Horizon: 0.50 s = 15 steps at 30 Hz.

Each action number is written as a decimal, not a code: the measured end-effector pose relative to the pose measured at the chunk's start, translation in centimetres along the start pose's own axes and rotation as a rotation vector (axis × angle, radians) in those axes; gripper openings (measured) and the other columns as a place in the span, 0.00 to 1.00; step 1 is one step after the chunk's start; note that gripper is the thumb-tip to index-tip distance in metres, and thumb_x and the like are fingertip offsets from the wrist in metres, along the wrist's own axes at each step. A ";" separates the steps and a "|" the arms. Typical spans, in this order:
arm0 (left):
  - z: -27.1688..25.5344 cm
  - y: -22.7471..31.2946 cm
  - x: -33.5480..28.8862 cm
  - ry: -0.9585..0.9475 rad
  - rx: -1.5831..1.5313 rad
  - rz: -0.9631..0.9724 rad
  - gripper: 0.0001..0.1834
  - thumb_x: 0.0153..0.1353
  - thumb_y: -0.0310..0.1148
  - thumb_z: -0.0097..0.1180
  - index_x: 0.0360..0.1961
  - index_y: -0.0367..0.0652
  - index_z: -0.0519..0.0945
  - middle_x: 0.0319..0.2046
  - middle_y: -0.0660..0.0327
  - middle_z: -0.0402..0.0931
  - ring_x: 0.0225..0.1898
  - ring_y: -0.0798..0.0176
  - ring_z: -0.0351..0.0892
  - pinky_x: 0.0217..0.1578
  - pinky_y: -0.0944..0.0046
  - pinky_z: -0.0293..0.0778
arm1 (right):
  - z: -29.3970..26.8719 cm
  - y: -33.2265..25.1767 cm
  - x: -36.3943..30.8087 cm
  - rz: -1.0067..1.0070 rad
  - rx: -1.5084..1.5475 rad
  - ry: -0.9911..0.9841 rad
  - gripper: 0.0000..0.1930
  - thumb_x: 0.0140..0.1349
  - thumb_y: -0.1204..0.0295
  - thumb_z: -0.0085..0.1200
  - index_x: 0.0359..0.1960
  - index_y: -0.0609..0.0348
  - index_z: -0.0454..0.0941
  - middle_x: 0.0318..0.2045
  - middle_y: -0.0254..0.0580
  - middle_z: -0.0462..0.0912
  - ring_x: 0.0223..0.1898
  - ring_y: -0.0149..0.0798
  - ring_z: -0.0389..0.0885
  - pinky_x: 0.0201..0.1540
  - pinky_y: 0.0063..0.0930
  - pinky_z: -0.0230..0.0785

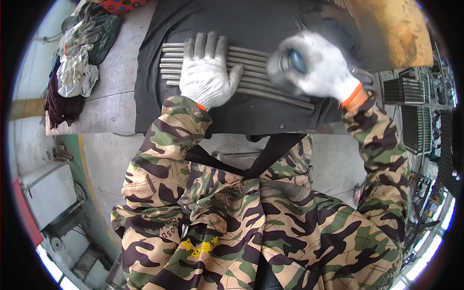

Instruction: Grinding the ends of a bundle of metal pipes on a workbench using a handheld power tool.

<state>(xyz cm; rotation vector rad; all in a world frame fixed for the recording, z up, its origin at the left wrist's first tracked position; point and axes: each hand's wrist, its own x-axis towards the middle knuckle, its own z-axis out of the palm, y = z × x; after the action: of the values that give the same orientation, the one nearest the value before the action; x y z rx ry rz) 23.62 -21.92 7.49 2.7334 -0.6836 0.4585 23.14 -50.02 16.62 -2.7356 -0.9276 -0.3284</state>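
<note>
Several grey metal rods (249,71) lie side by side on a black cloth (217,116) over the table. My left hand (205,75), in a white knitted glove with greyed fingers, rests flat across their left part, fingers stretched out. Over the rods' right part, my gloved right hand (316,65) is closed around a round tool with a dark blue top (297,62). Its lower part is smeared by motion, so its exact kind and whether it touches the rods cannot be told. The hand hides some of the rods' right ends.
A pile of clothes and rags (77,72) lies on the table's left end. A brown, worn board (391,34) covers the far right. Racks of dark metal frames (415,121) stand right of the table. Wheeled equipment (63,217) stands on the floor at left.
</note>
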 end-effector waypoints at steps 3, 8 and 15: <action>-0.6 -0.2 0.2 -0.061 -0.024 -0.007 0.39 0.69 0.52 0.61 0.70 0.33 0.74 0.69 0.41 0.73 0.75 0.36 0.66 0.78 0.36 0.54 | 0.7 -0.9 1.4 0.059 -0.019 -0.036 0.18 0.57 0.62 0.68 0.49 0.48 0.85 0.43 0.42 0.85 0.48 0.51 0.87 0.53 0.43 0.82; 0.0 -2.1 0.8 0.005 -0.040 -0.003 0.39 0.71 0.54 0.59 0.72 0.33 0.73 0.72 0.41 0.71 0.78 0.35 0.62 0.80 0.37 0.52 | 1.2 -1.6 3.3 0.080 -0.024 -0.039 0.16 0.61 0.60 0.64 0.49 0.49 0.86 0.41 0.47 0.86 0.48 0.54 0.87 0.54 0.47 0.81; -0.6 -2.6 2.0 -0.067 -0.007 -0.069 0.39 0.71 0.52 0.58 0.72 0.32 0.73 0.72 0.41 0.71 0.76 0.36 0.64 0.79 0.36 0.54 | 1.8 -2.1 4.7 0.037 -0.012 -0.008 0.14 0.60 0.60 0.65 0.47 0.46 0.86 0.39 0.45 0.85 0.46 0.54 0.87 0.53 0.45 0.82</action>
<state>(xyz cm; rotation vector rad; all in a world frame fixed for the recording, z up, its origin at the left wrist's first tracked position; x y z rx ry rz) 26.47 -20.33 8.22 2.7670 -0.6042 0.3498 25.70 -45.19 16.61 -2.7630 -0.8791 -0.3181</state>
